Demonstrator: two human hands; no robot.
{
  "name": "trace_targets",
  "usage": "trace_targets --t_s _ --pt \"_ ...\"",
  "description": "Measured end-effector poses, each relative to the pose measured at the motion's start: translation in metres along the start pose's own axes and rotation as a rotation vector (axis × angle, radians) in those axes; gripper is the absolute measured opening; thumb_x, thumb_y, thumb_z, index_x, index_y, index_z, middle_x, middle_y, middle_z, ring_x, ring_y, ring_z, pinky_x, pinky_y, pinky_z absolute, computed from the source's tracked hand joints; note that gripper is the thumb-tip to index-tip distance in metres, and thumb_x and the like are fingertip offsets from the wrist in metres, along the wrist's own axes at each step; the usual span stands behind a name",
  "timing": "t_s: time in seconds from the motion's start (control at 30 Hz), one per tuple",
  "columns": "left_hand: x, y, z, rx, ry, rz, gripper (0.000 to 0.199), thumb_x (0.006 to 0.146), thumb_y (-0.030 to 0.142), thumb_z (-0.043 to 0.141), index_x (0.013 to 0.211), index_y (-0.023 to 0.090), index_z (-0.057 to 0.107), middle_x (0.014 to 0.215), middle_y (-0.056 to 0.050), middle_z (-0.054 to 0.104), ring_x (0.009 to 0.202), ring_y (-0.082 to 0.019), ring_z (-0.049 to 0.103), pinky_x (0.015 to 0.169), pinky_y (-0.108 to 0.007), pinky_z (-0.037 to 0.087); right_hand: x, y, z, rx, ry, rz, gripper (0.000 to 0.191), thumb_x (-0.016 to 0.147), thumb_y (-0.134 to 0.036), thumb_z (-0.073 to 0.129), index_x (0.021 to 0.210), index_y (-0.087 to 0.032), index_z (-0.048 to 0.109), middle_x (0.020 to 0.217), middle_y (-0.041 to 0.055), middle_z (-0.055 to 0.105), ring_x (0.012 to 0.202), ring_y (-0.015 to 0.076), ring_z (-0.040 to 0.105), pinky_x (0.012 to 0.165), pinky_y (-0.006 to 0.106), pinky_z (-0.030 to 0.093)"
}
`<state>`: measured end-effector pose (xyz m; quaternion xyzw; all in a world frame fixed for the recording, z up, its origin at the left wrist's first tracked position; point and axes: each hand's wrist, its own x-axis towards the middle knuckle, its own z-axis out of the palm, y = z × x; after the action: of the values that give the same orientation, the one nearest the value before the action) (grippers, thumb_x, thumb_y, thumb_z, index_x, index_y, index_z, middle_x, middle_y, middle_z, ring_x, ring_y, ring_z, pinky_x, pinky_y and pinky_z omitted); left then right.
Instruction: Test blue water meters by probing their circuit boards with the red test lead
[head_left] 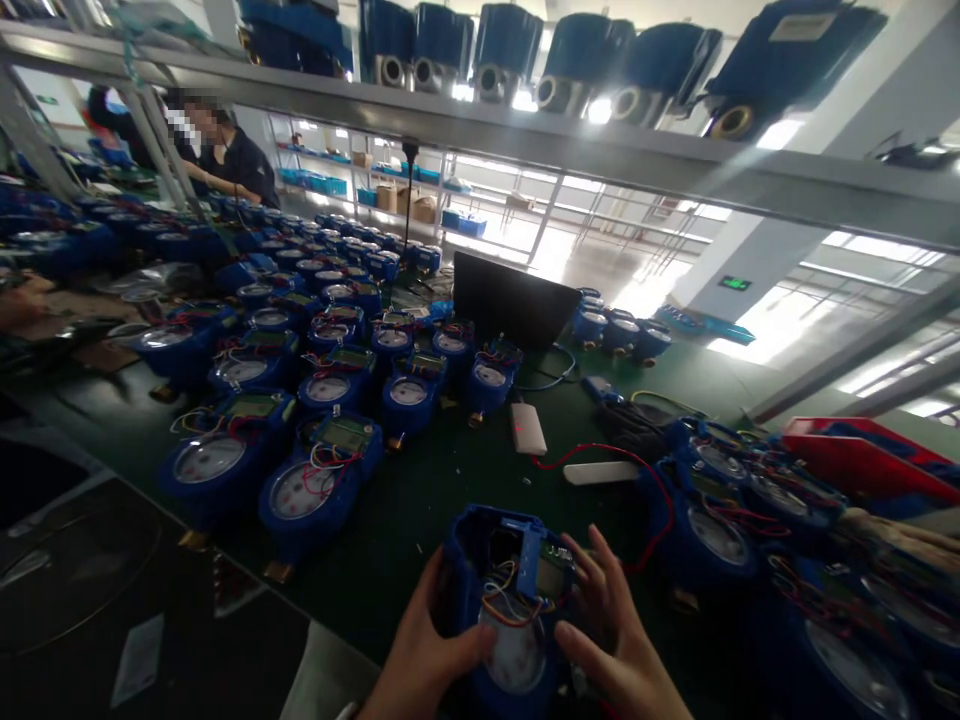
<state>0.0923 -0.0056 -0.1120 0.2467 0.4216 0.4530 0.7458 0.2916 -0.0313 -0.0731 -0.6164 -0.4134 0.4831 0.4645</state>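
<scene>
A blue meter (517, 655) with an opened upper part stands at the bottom centre, thin coloured wires lying over its round dial. My left hand (439, 640) grips its left side, the thumb resting on the dial's edge. On the right, my right hand (611, 620) has its fingers spread beside the housing, with the thumb close to the dial's right edge. A small green circuit board with a display (551, 578) sits tilted in the upper right of the meter, next to a blue plastic piece (529, 562).
Rows of blue meters (326, 490) cover the left side, and more (716, 540) stand at right near a red bin (862, 455). A white box (529, 428) with a red cable and a dark screen (514, 300) stand ahead. A shelf (480, 120) crosses above; a person (232, 155) works far left.
</scene>
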Motion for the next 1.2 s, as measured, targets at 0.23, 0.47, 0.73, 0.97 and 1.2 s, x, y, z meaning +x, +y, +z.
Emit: trace_targets --t_s 0.23,0.47,0.73,0.97,1.2 --pt "-0.014 0.022 -0.001 0.612 0.166 0.517 0.062 0.072 0.037 0.079 0.130 0.031 0.057 0.150 -0.008 0.041 0.140 -0.036 0.035 0.116 -0.053 0.031 0.025 -0.033 -0.007 -0.517 -0.098 -0.389 0.053 0.074 -0.031 0.078 0.124 -0.026 0.061 0.124 0.0073 0.066 0.114 0.0311 0.061 0.100 0.043 0.050" --pt "-0.001 0.060 0.005 0.859 -0.030 0.650 0.022 0.094 0.027 0.054 0.107 0.029 0.072 0.115 -0.007 0.065 0.110 -0.024 0.059 0.094 -0.039 0.048 0.040 -0.044 0.001 -0.530 -0.085 -0.613 0.050 0.076 -0.027 0.075 0.123 -0.023 0.059 0.116 0.0079 0.068 0.103 0.0267 0.066 0.089 0.038 0.056" --pt "-0.008 0.072 0.009 0.845 -0.079 0.697 0.017 0.092 0.018 0.049 0.080 0.021 0.059 0.091 -0.002 0.065 0.098 -0.017 0.061 0.088 -0.027 0.046 0.049 -0.047 -0.003 -0.561 -0.237 -0.584 0.053 0.077 -0.025 0.073 0.128 -0.022 0.057 0.121 0.0064 0.066 0.109 0.0241 0.062 0.093 0.035 0.052" --pt "-0.023 0.058 0.013 0.834 0.112 0.619 0.019 0.095 0.028 0.047 0.084 0.019 0.059 0.074 0.001 0.059 0.067 -0.013 0.057 0.063 -0.021 0.045 0.050 -0.062 -0.005 -0.694 -0.323 -0.476 0.058 0.078 -0.029 0.073 0.133 -0.021 0.056 0.124 0.0091 0.060 0.113 0.0275 0.058 0.095 0.043 0.049" --pt "-0.027 0.046 0.006 0.803 -0.006 0.572 0.021 0.094 0.029 0.048 0.080 0.019 0.060 0.075 0.000 0.059 0.068 -0.013 0.057 0.064 -0.019 0.045 0.049 -0.065 -0.009 -0.671 -0.307 -0.536 0.058 0.078 -0.027 0.076 0.132 -0.023 0.055 0.129 0.0071 0.060 0.117 0.0254 0.057 0.098 0.039 0.048"
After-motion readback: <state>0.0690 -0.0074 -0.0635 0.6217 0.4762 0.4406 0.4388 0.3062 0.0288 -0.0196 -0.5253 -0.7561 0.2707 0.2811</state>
